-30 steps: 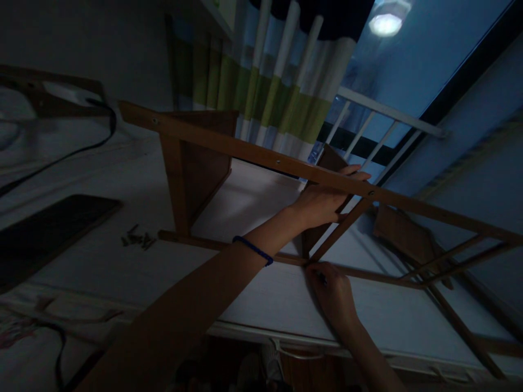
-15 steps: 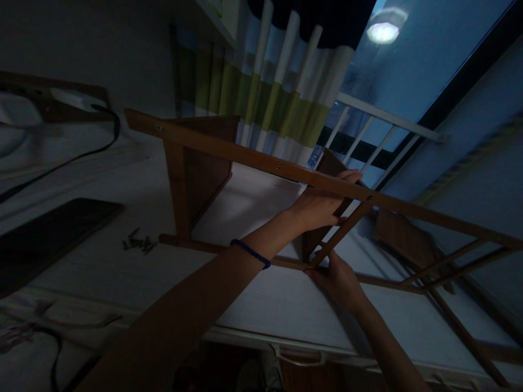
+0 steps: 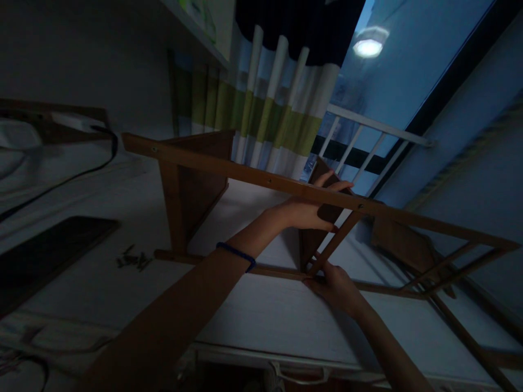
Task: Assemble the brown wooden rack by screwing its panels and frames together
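A wooden frame [image 3: 245, 175] of rails and brown panels lies tilted on a white surface [image 3: 261, 310]. My left hand [image 3: 308, 209], with a blue band on the wrist, grips the frame just under its upper rail, fingers curled over the small brown panel [image 3: 314, 239] there. My right hand [image 3: 333, 284] rests lower down, fingers bunched at the joint where a slanted brace [image 3: 341, 235] meets the lower rail [image 3: 229, 265]. It is too dark to tell whether those fingers pinch something small.
Several small screws [image 3: 133, 260] lie left of the frame. A dark flat panel [image 3: 41, 253] and a black cable [image 3: 81, 174] are farther left. Behind stand a striped curtain [image 3: 269, 114], a white railing [image 3: 370, 130] and a lit lamp [image 3: 368, 46].
My right hand has slid up from below the lower rail onto the brace joint. My left hand keeps its hold, and the view has shifted slightly.
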`<state>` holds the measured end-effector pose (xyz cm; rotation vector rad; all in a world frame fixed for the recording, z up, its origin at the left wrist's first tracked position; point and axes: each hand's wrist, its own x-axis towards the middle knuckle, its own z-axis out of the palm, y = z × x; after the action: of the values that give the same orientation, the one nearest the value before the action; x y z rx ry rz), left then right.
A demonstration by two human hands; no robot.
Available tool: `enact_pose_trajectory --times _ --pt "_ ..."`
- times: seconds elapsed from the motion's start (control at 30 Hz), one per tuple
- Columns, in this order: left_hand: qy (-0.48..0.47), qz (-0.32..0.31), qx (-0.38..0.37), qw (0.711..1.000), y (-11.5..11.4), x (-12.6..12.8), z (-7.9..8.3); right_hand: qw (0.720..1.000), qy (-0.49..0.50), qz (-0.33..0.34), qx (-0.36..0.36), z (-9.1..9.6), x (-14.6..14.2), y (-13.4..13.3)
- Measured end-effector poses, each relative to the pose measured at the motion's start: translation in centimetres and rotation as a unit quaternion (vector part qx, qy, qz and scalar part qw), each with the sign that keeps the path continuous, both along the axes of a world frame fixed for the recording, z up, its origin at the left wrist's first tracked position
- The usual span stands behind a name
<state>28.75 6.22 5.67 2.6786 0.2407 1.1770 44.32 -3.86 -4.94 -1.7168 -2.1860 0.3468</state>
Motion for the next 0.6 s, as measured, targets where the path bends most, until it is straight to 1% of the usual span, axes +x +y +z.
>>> enact_pose_trajectory --times 0.1,0.17,0.2,0.3,0.33,0.37,0.47,0.6 --pt "0.009 -0.009 -0.015 1.000 -0.4 0.4 -0.2 1.000 0.000 -0.004 -0.008 0.1 -0.1 -0.2" --pt "0.002 0.000 -0.028 1.000 -1.0 0.7 -0.3 1.000 0.003 -0.008 -0.011 0.2 -0.3 -0.3" --pt "0.003 0.020 -0.028 0.999 -1.4 0.8 -0.3 1.000 0.006 -0.008 -0.013 0.2 -0.3 -0.3" --pt "0.036 0.116 -0.009 0.993 -2.4 0.8 -0.1 1.000 0.019 -0.004 -0.015 0.0 -0.3 -0.4" --pt "0.047 0.137 -0.002 0.989 -2.7 0.8 0.0 1.000 0.020 -0.004 -0.016 0.0 -0.3 -0.3" --pt "0.053 0.145 0.005 0.988 -2.8 0.7 0.1 1.000 0.021 -0.007 -0.015 -0.1 -0.3 -0.3" --pt "0.041 0.120 0.010 0.992 -2.8 0.7 0.1 1.000 0.019 -0.017 -0.009 -0.2 -0.3 -0.3" --pt "0.033 0.090 -0.025 0.995 -2.4 0.7 0.0 1.000 0.024 -0.019 -0.008 0.1 -0.4 -0.4"
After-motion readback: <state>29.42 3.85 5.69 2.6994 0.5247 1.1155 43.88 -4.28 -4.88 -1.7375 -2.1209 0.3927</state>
